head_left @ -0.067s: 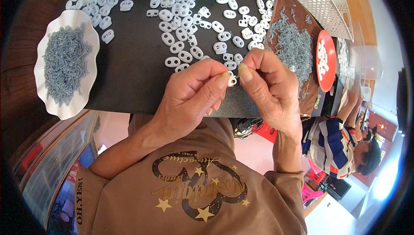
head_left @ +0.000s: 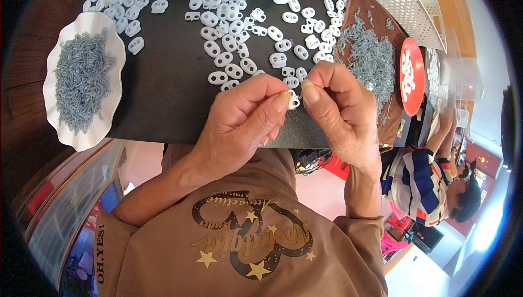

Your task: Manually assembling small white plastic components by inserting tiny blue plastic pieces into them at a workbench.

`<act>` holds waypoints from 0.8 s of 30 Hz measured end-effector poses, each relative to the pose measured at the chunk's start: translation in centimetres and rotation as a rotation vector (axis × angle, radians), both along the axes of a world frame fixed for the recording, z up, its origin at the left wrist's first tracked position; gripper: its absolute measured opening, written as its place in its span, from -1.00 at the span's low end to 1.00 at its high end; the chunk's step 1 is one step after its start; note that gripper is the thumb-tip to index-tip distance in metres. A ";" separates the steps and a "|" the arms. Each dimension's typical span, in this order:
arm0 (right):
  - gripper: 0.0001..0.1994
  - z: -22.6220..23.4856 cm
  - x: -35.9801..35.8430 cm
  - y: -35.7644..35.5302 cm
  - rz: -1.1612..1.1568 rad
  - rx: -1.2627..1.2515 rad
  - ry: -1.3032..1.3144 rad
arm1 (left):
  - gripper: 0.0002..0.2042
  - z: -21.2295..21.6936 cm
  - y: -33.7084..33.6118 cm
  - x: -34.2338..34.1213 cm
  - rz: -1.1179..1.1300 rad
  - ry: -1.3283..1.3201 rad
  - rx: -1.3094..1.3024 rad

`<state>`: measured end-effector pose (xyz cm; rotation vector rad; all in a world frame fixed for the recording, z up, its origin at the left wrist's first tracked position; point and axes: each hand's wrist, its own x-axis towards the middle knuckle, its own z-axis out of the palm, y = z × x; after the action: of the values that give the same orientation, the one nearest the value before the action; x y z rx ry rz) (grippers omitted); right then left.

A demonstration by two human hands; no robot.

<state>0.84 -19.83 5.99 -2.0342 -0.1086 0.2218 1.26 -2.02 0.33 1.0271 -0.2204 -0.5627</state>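
My left hand point(head_left: 242, 117) pinches a small white plastic cord lock point(head_left: 294, 101) between thumb and fingertips, its end turned toward the other hand. Just to its right, my right hand point(head_left: 342, 113) is closed in a pinch. A tiny grey bit, which looks like a small metal spring point(head_left: 300, 97), shows at its fingertips next to the cord lock; most of it is hidden. Many loose white cord locks point(head_left: 234, 71) lie on the black tabletop point(head_left: 163, 79) beyond my hands. A heap of small springs point(head_left: 373, 57) rests on a brown sheet at the right.
A white wavy-edged dish point(head_left: 115, 87) full of springs stands at the left. Small white parts lie in a red dish point(head_left: 411, 103) on the right. Behind it are a white perforated basket point(head_left: 417, 2) and a clear plastic box point(head_left: 463, 73). Another person point(head_left: 419, 185) sits at the far right.
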 end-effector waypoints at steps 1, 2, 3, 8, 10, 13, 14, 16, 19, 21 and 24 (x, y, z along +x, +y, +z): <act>-0.86 -0.1 0.0 0.0 -0.001 0.000 0.000 | -0.81 0.1 0.0 0.0 0.004 -0.002 0.009; -0.87 -0.3 0.1 0.0 -0.016 0.015 -0.038 | -0.81 0.1 -0.1 0.0 0.003 -0.002 0.009; -0.88 -0.5 0.1 0.1 -0.032 0.029 -0.077 | -0.81 0.1 -0.1 0.0 0.005 -0.007 0.002; -0.88 -0.6 0.0 0.3 -0.045 0.043 -0.066 | -0.82 0.0 -0.1 -0.1 0.015 -0.003 0.002; -0.87 -0.7 0.0 0.3 -0.037 0.046 -0.066 | -0.82 0.0 -0.1 -0.2 0.022 0.001 -0.023; -0.87 -0.8 -0.1 0.3 -0.041 0.064 -0.042 | -0.82 0.0 -0.1 -0.1 0.018 -0.001 0.001; -0.88 -0.8 -0.2 0.3 -0.041 0.078 -0.034 | -0.82 0.0 0.0 -0.1 0.017 0.000 0.001; -0.88 -0.8 -0.3 0.4 -0.042 0.093 -0.025 | -0.81 -0.1 0.0 -0.1 0.010 -0.019 -0.003; -0.89 -0.8 -0.4 0.5 -0.061 0.093 0.000 | -0.81 -0.1 0.0 -0.1 0.018 -0.013 0.003; -0.88 -0.7 -0.4 0.6 -0.098 0.137 0.045 | -0.81 -0.1 0.1 -0.1 0.020 -0.015 -0.001; -0.87 -0.6 -0.5 0.6 -0.131 0.151 0.060 | -0.82 -0.2 0.0 -0.1 0.015 -0.012 -0.002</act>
<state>0.38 -19.20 5.37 -1.8744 0.0440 0.1861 1.14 -2.02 0.14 1.0302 -0.2238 -0.5427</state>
